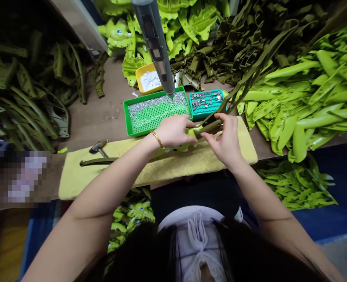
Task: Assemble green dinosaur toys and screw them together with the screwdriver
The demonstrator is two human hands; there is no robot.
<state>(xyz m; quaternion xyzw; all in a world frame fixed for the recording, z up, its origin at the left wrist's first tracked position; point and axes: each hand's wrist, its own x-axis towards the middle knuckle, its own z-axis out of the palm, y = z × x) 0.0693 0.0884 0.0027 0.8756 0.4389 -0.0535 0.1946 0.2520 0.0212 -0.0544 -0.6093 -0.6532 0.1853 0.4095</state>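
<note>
Left hand (171, 131) and right hand (220, 140) both grasping olive plastic part (210, 127); long axis sideways, below green tray (126, 117).

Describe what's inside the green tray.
The green tray holds small silver screws spread along its far side, over a perforated green plate; the part of the plate beneath the screws is covered and cannot be seen.

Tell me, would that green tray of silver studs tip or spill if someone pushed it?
It would probably slide rather than tip: the green plastic tray looks wide and shallow, sitting flat on the brown tabletop. The silver studs look loose, so a sharp shove could likely spill some over its low rim.
</note>
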